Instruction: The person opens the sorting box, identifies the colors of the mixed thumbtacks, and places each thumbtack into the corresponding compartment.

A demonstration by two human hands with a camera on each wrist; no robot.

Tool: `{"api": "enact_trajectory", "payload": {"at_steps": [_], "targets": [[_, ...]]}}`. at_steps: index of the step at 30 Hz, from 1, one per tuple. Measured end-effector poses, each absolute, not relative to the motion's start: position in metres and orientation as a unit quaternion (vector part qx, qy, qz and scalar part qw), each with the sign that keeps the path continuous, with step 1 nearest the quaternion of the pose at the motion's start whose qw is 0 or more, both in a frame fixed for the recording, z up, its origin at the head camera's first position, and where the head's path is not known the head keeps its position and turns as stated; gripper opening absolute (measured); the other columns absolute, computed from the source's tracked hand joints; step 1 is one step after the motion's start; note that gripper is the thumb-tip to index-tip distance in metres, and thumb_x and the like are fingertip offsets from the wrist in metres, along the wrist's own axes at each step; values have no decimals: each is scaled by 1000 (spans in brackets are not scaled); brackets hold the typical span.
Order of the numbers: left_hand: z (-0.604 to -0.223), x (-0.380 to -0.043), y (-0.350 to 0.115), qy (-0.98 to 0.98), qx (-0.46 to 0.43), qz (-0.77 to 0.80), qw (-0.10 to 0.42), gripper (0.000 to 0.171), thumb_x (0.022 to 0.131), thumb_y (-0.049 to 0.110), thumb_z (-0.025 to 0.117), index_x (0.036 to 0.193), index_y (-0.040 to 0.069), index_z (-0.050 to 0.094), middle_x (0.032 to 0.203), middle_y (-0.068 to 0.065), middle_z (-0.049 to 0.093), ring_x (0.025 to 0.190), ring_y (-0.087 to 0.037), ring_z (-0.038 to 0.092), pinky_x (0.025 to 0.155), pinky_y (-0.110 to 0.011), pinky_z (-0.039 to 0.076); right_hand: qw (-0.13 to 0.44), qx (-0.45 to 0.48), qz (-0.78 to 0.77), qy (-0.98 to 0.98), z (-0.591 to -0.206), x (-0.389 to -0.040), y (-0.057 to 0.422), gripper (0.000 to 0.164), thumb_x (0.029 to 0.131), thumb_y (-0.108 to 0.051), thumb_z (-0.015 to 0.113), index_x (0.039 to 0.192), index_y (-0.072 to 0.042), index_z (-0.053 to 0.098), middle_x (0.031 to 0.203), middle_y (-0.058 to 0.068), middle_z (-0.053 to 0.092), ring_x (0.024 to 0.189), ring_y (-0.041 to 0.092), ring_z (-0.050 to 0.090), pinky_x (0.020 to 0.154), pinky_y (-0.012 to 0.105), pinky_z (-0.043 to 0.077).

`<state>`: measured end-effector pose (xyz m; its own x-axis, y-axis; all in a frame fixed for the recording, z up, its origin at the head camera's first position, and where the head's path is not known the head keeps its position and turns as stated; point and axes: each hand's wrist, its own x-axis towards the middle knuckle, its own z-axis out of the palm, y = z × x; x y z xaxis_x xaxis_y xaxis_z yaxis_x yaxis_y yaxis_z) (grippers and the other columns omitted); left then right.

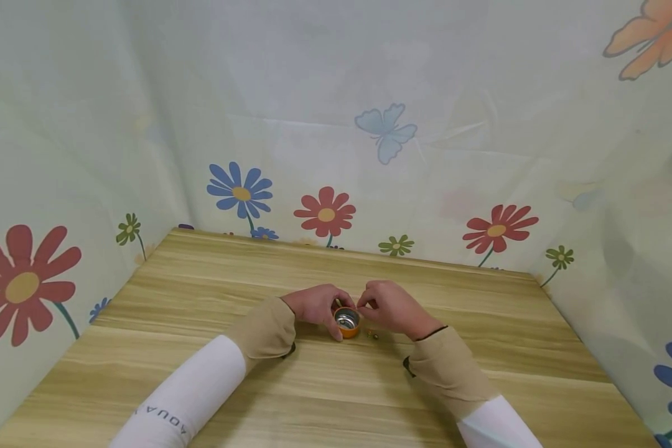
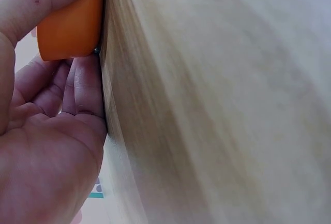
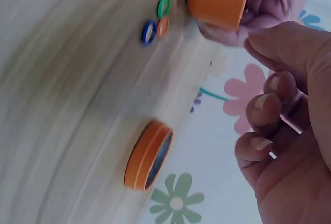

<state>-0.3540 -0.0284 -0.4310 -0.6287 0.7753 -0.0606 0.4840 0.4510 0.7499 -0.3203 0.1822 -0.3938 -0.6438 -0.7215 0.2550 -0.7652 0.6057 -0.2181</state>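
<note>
A small orange round tin (image 1: 348, 331) with a shiny metal inside stands upright on the table. My left hand (image 1: 317, 305) holds it from the left, thumb at the near side and fingers around the far side. At the opposite side of the rim is my right hand (image 1: 393, 308), its fingers bent and its thumb and forefinger close together. Whether anything sits between those fingertips is hidden. Below the right hand lie a green ring (image 3: 163, 6), a blue ring (image 3: 149, 32) and an orange ring (image 3: 163, 26), close together beside the tin.
In the right wrist view an orange lid (image 3: 140, 154) with a dark inside lies on the wooden table (image 1: 313, 398), farther from the tin than the rings. Flower-printed cloth (image 1: 291, 143) hangs around the table's back and sides.
</note>
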Motion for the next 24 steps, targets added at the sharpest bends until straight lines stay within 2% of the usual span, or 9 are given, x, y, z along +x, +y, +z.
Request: {"api": "enact_trajectory", "payload": {"at_steps": [5, 12, 24], "targets": [[-431, -354, -29, 823, 377, 371, 204, 50, 62, 11, 88, 105, 17, 62, 96, 6, 61, 85, -13, 59, 74, -24, 48, 62, 424, 129, -894, -392, -320, 193, 15, 81, -6, 69, 74, -19, 68, 67, -9, 48, 58, 5, 43, 53, 24, 40], [-433, -354, -28, 817, 374, 382, 214, 51, 61, 9, 88, 104, 17, 62, 96, 4, 62, 87, -17, 60, 74, -24, 48, 7, 429, 130, -894, -397, -317, 201, 4, 80, -9, 73, 79, -13, 71, 72, -9, 55, 62, 5, 50, 57, 22, 45], [-433, -356, -27, 817, 378, 381, 212, 50, 60, 9, 89, 102, 17, 62, 95, 6, 62, 85, -15, 60, 73, -25, 48, -1, 448, 117, -886, -403, -314, 201, 11, 77, -7, 71, 75, -18, 69, 72, -9, 58, 63, 4, 50, 58, 23, 45]]}}
